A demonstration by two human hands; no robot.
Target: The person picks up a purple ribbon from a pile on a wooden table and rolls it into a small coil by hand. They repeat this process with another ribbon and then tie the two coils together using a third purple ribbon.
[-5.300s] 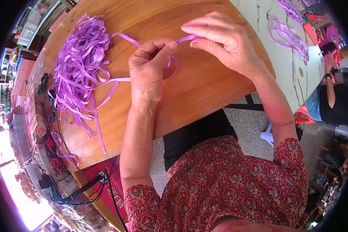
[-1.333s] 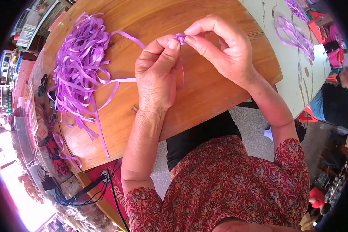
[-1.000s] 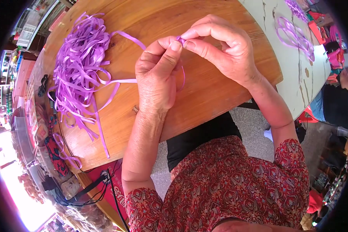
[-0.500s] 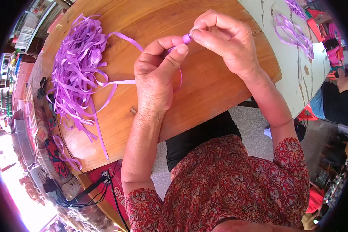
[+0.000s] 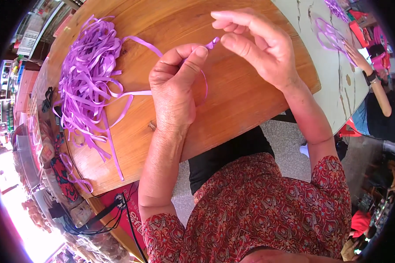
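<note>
Between its thumb and forefinger, my left hand (image 5: pixel 173 85) pinches a purple ribbon (image 5: pixel 213 43), whose small folded or twisted end pokes out past the fingertips. A thin loop of it hangs below those fingers. Two lengths run from behind the hand leftward to a big tangled heap of purple ribbon (image 5: pixel 90 74) on the wooden table. My right hand (image 5: pixel 259 48) hovers just right of the pinched end, thumb and fingers apart, with nothing in it. What lies inside my left palm is hidden.
The wooden table (image 5: pixel 237 96) adjoins a white marbled table (image 5: pixel 309 26), where another person's hand (image 5: pixel 359 57) touches a loose bundle of purple ribbon (image 5: pixel 327 35). Black cables (image 5: pixel 120 206) hang by the table's lower left. Cluttered shelves stand at far left.
My right hand has let go of the ribbon end and its fingers have spread. My left hand has shifted slightly left. Another person's arm has reached in at the right.
</note>
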